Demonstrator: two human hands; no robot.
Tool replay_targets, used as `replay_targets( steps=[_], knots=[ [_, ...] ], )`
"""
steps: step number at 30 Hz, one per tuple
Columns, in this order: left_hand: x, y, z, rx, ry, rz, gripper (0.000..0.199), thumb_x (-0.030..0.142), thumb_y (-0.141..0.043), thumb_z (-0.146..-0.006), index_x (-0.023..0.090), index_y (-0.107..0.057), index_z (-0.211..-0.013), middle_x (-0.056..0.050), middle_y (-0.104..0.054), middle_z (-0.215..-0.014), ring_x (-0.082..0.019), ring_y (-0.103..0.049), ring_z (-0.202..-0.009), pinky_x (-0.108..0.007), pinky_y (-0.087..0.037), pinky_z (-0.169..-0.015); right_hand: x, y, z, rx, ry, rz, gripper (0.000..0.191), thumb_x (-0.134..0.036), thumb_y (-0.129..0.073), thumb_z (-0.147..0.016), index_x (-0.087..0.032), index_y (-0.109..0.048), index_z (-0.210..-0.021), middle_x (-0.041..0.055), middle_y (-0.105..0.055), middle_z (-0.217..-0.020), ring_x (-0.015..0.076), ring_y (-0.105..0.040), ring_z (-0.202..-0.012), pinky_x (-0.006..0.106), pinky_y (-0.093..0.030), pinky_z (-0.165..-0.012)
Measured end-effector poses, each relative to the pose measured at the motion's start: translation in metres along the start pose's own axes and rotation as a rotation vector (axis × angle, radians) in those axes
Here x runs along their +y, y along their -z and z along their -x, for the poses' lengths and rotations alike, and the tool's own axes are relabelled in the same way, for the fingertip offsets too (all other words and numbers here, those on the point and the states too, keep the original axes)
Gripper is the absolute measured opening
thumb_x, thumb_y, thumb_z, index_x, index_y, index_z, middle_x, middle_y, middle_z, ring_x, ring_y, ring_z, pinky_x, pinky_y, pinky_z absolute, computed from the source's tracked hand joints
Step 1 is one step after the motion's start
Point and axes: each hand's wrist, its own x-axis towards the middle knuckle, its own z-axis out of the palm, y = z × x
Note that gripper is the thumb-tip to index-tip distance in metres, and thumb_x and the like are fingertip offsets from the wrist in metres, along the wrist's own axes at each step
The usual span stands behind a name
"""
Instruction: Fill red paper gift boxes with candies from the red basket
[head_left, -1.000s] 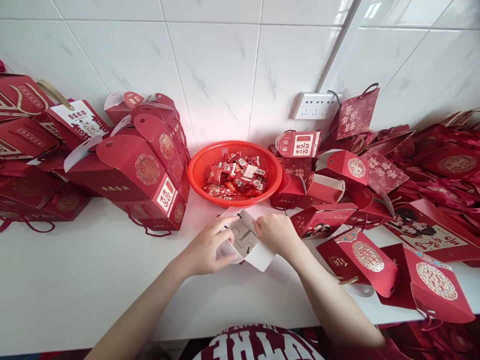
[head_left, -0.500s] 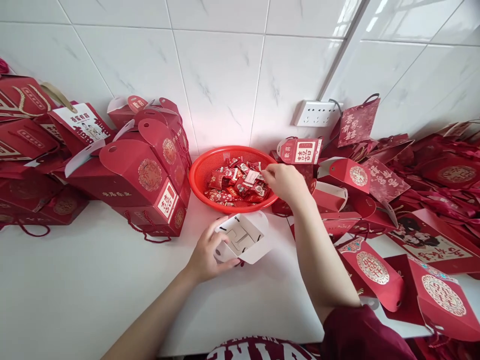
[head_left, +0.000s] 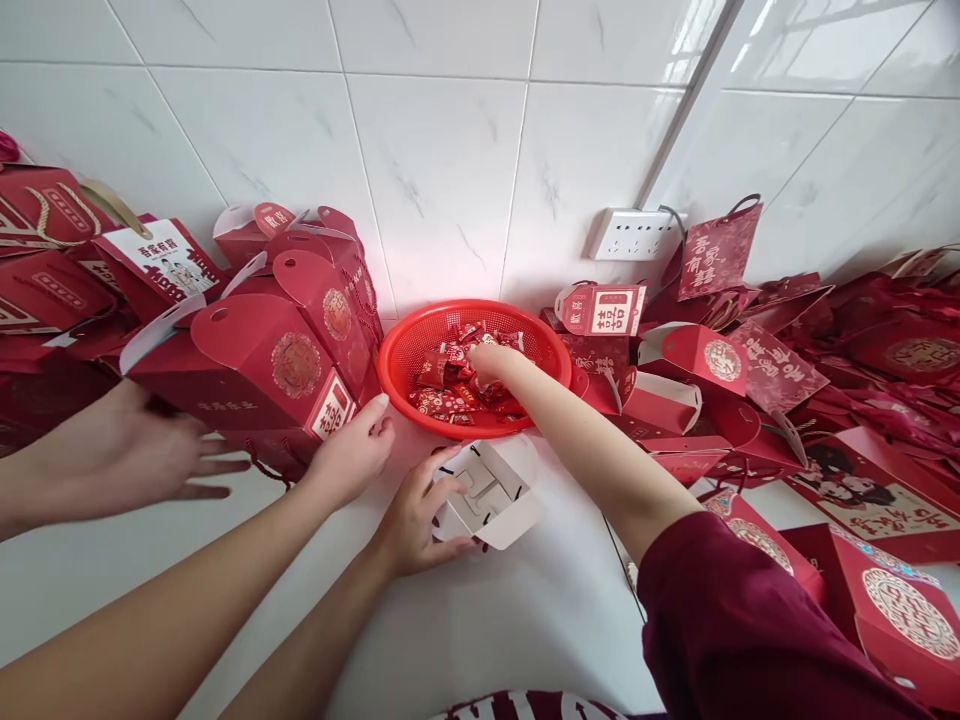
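Note:
My left hand [head_left: 420, 515] grips the near left side of an open paper candy box [head_left: 491, 490], thumb at the front and fingers along the rim. The box shows its white inside, with dark cord ends poking through the walls, and I see no sweets in it. Behind the box stands a red plastic basket [head_left: 559, 385] of red-wrapped candies [head_left: 442, 400]. My right hand [head_left: 489, 365] reaches down into these candies; its fingertips are hidden among the wrappers, so its grasp does not show.
From the left come another person's hands, one [head_left: 112, 450] spread and one [head_left: 352, 450] curled beside a stack of red gift boxes [head_left: 259, 350]. More red boxes [head_left: 889, 600] crowd the right side. A white power strip [head_left: 634, 235] is on the tiled wall.
My right hand has moved left from the basket's right rim into the middle of the candies. Another person's two hands have entered from the left. My left hand still holds the box.

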Motion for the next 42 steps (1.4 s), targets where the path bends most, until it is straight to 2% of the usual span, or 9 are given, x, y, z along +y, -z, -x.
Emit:
replay_targets(
  steps=[4,13,19,24,28,30,34,37,42],
  knots=[
    [-0.006,-0.008,-0.003,-0.175,-0.237,0.028,0.058,0.067,-0.065,-0.080,0.019,-0.065,-0.111,-0.020,-0.046,-0.150,-0.037,-0.050,-0.135,-0.049,-0.047,-0.108,-0.002,-0.005,-0.004,0.022,-0.015,0.006,0.040,-0.034,-0.065,-0.097,-0.016,-0.058,-0.132,0.0121,-0.058,-0.135,0.0265,-0.062,-0.116,0.048,-0.054,-0.096],
    [-0.008,-0.004,-0.004,-0.187,-0.239,0.027,0.061,0.072,-0.057,-0.084,0.018,-0.062,-0.113,-0.022,-0.044,-0.150,-0.035,-0.047,-0.137,-0.047,-0.043,-0.110,-0.001,-0.008,0.008,-0.126,0.069,-0.097,0.029,-0.035,-0.065,-0.097,-0.016,-0.065,-0.119,0.0081,-0.067,-0.119,0.0214,-0.067,-0.102,0.042,-0.057,-0.089],
    [-0.005,-0.003,-0.011,-0.203,-0.207,0.029,0.064,0.075,-0.057,-0.082,0.018,-0.065,-0.111,-0.021,-0.046,-0.150,-0.035,-0.051,-0.133,-0.047,-0.046,-0.108,0.000,-0.002,0.047,0.142,0.085,-0.260,0.020,-0.025,-0.065,-0.094,-0.011,-0.074,-0.105,0.0124,-0.073,-0.111,0.0236,-0.067,-0.104,0.034,-0.051,-0.090],
    [-0.054,0.066,-0.059,-0.187,-0.154,0.017,0.077,0.092,-0.058,-0.057,0.028,-0.069,-0.098,-0.016,-0.060,-0.132,-0.040,-0.048,-0.135,-0.060,-0.039,-0.111,0.007,-0.006,0.108,0.334,0.235,-0.470,0.030,-0.026,-0.052,-0.100,-0.016,-0.075,-0.115,0.0048,-0.076,-0.107,0.0176,-0.067,-0.098,0.025,-0.047,-0.086],
    [-0.079,0.119,-0.052,-0.191,-0.165,0.306,0.095,0.107,-0.021,-0.050,0.039,-0.068,-0.096,-0.010,-0.062,-0.126,-0.039,-0.051,-0.134,-0.061,-0.035,-0.116,0.014,-0.017,0.150,0.322,0.510,-0.829,0.032,-0.028,-0.052,-0.098,-0.017,-0.074,-0.118,0.0041,-0.076,-0.105,0.0184,-0.067,-0.093,0.028,-0.050,-0.083],
    [-0.065,0.110,-0.032,-0.252,-0.166,0.277,0.089,0.102,-0.020,-0.063,0.039,-0.068,-0.105,-0.008,-0.061,-0.132,-0.036,-0.054,-0.132,-0.059,-0.041,-0.111,0.013,-0.023,0.162,0.271,0.562,-0.889,0.028,-0.026,-0.055,-0.095,-0.018,-0.076,-0.113,0.0037,-0.076,-0.103,0.0180,-0.067,-0.090,0.029,-0.050,-0.081],
    [-0.015,0.037,-0.005,-0.262,-0.121,0.169,0.072,0.085,-0.056,-0.073,0.025,-0.065,-0.112,-0.015,-0.048,-0.150,-0.039,-0.046,-0.139,-0.054,-0.049,-0.105,0.002,-0.027,0.169,0.242,0.484,-0.774,0.020,-0.019,-0.057,-0.091,-0.018,-0.076,-0.099,0.0033,-0.076,-0.092,0.0168,-0.067,-0.081,0.028,-0.049,-0.075],
    [0.002,0.000,-0.005,-0.279,-0.146,0.145,0.070,0.081,-0.062,-0.075,0.021,-0.061,-0.110,-0.018,-0.038,-0.158,-0.039,-0.042,-0.141,-0.049,-0.054,-0.100,-0.001,-0.025,0.169,0.360,0.391,-0.732,0.019,-0.019,-0.055,-0.093,-0.018,-0.073,-0.095,0.0039,-0.075,-0.092,0.0168,-0.066,-0.083,0.028,-0.048,-0.076],
    [0.010,0.030,-0.026,-0.228,-0.228,0.269,0.061,0.073,-0.060,-0.083,0.021,-0.059,-0.116,-0.017,-0.055,-0.144,-0.034,-0.053,-0.133,-0.046,-0.048,-0.108,0.009,-0.017,0.174,0.425,0.312,-0.739,0.017,-0.022,-0.053,-0.095,-0.019,-0.070,-0.093,0.0026,-0.074,-0.089,0.0159,-0.066,-0.079,0.028,-0.047,-0.074]
  ],
)
